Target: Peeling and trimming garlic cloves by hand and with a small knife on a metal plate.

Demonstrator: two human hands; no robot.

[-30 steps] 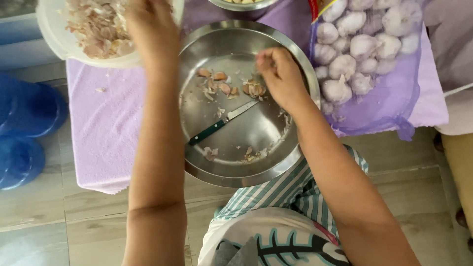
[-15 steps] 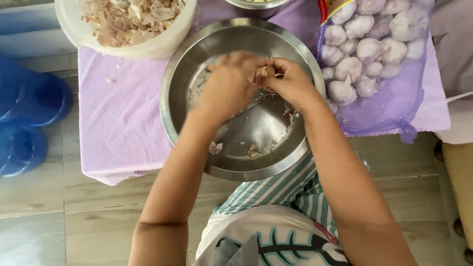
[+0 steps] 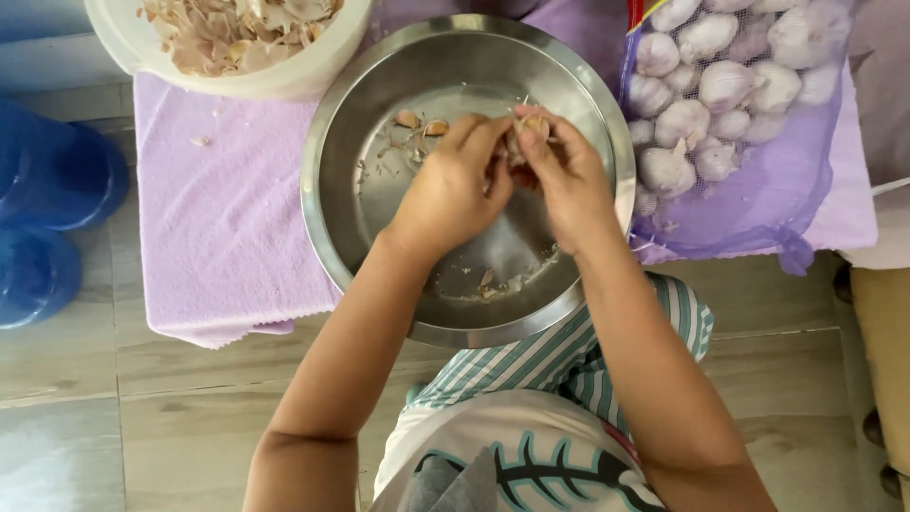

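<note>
My left hand (image 3: 453,185) and my right hand (image 3: 567,175) meet over a round steel bowl (image 3: 332,204). Both pinch the same small piece of garlic (image 3: 533,124) between their fingertips, above the bowl's far side. A few loose garlic cloves (image 3: 422,126) and scraps of skin lie on the bowl's bottom. The knife seen earlier in the bowl is hidden under my hands.
A white bowl (image 3: 284,83) of garlic skins stands at the back left on a purple cloth (image 3: 223,228). A purple net bag (image 3: 758,190) with several whole garlic bulbs (image 3: 725,85) lies to the right. Blue plastic containers (image 3: 47,209) stand on the tiled floor at left.
My left hand came back from the white bowl of skins down into the steel bowl and joined my right hand on the garlic piece. The view has shifted slightly.
</note>
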